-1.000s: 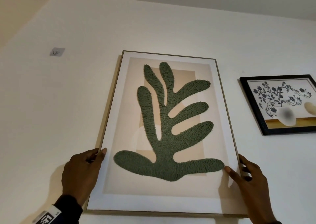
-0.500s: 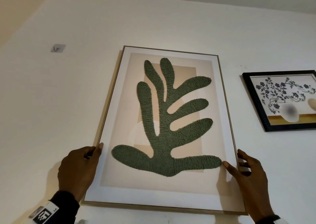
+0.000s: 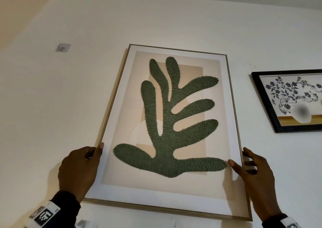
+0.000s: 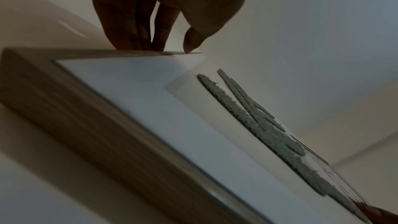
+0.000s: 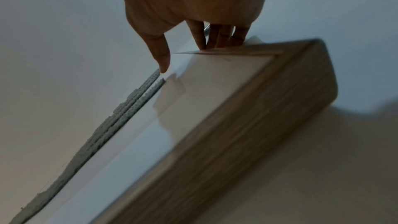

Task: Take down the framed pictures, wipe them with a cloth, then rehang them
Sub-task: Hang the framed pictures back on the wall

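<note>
Against the white wall a tall wood-framed leaf picture is gripped at its lower sides by the left hand and right hand, thumbs on the glass. The black-framed floral picture is cut off rightward. Only the head view shows the small wall hook; both wrist views are dim and blurred.

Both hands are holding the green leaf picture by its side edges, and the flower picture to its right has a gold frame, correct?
Not quite. The flower picture has a black frame, as the head view shows. The rest stands: left hand and right hand hold the leaf picture by its sides.
</note>
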